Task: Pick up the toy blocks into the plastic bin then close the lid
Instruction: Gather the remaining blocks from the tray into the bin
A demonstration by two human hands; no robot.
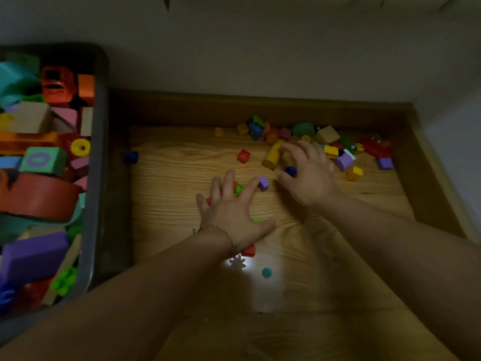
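Left hand (234, 214) splayed on woodgrain (182, 168), right hand (309, 173) pinching blue block (290, 171)

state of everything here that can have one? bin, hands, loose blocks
plastic bin: open, no lid on it, nearly full
left hand: fingers spread, over a green block
right hand: fingers curled, pinching a blue block
purple block: loose on the wood surface, at the left forefinger tip
yellow cylinder: lying on its side
block pile: loose, not yet binned
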